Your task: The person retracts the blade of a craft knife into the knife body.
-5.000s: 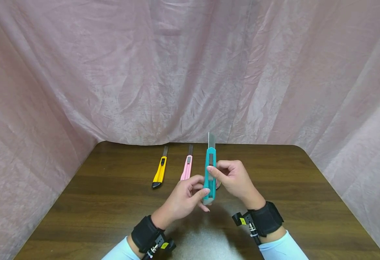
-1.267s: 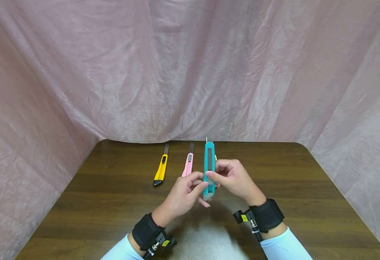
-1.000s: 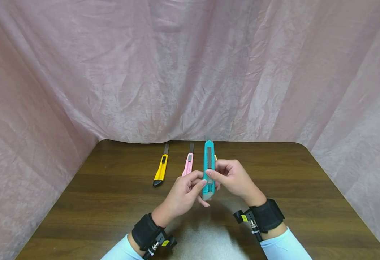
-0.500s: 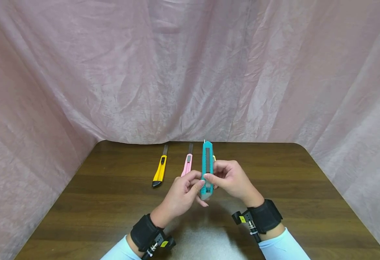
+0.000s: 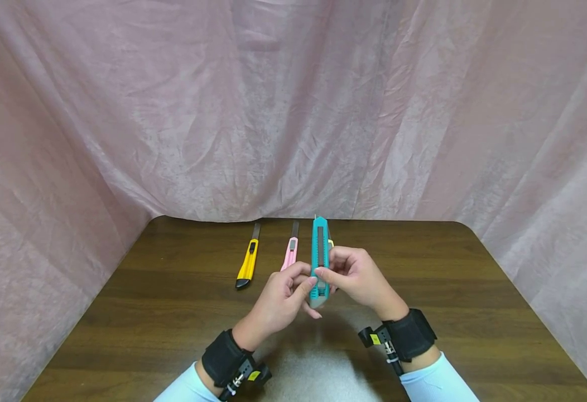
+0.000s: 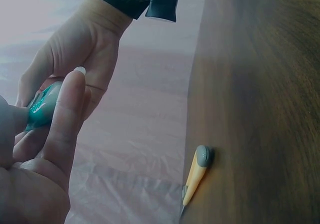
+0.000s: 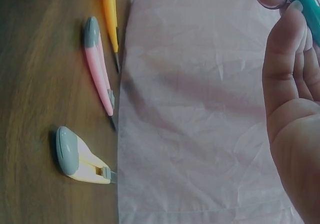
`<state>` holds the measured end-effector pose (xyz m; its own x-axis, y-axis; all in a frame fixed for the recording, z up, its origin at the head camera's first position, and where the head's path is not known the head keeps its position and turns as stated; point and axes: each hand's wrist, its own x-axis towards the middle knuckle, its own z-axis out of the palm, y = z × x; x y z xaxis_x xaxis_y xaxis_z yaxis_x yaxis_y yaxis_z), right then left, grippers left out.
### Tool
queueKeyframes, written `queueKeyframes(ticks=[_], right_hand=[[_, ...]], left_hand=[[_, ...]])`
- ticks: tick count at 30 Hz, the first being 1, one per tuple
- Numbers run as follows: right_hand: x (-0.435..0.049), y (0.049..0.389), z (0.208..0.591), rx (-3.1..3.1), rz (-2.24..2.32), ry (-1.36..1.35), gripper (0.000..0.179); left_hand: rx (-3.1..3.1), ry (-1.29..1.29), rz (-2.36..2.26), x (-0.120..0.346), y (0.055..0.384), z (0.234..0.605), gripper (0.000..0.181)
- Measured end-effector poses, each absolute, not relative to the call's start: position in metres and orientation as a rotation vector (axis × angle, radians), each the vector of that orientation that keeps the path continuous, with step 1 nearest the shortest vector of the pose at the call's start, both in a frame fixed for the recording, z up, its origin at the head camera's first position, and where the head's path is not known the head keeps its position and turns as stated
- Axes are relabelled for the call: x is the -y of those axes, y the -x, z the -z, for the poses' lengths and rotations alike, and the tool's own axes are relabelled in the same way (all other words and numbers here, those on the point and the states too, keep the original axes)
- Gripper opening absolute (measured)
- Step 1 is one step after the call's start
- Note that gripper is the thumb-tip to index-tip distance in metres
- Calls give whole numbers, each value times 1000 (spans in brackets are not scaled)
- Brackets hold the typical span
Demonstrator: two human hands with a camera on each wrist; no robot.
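A teal box cutter [image 5: 320,245] stands raised over the table, tip pointing away, with only a sliver of blade showing at its top. My left hand [image 5: 279,298] pinches its lower left side between thumb and fingers. On the other side, my right hand [image 5: 360,277] grips it, thumb lying on the slider area along the front. In the left wrist view, the teal cutter's grey-capped end [image 6: 45,106] shows between both hands. The right wrist view catches just a corner of the cutter [image 7: 302,1] beyond my right fingers.
On the wooden table [image 5: 173,312] lie a yellow cutter [image 5: 246,265] with a black end, a pink cutter [image 5: 290,254] and a pale yellow cutter [image 7: 89,165] with a grey end. All have blades out. A pink curtain [image 5: 293,111] hangs behind the table.
Five seconds ago a long stretch of blade stood out of the teal cutter; now it is nearly all drawn in. Both hands have shifted slightly left with the cutter.
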<state>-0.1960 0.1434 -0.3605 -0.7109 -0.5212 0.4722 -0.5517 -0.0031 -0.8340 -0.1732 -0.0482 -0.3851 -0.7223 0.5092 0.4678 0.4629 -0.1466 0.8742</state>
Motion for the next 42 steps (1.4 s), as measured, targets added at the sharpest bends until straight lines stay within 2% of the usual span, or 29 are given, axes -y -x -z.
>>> queueKeyframes(ticks=[8, 19, 32, 42], right_hand=[[-142, 198, 363, 2161, -1910, -1231, 8], [-140, 198, 361, 2208, -1876, -1164, 7], [-142, 200, 362, 2179, -1989, -1290, 15], [-139, 200, 361, 2183, -1996, -1224, 15]], left_hand=[[-2001, -1140, -2097, 49, 174, 385, 15], [-1948, -1164, -2095, 51, 175, 383, 17], [-2002, -1142, -2102, 52, 176, 380, 16], [-1995, -1131, -2114, 52, 178, 381, 17]])
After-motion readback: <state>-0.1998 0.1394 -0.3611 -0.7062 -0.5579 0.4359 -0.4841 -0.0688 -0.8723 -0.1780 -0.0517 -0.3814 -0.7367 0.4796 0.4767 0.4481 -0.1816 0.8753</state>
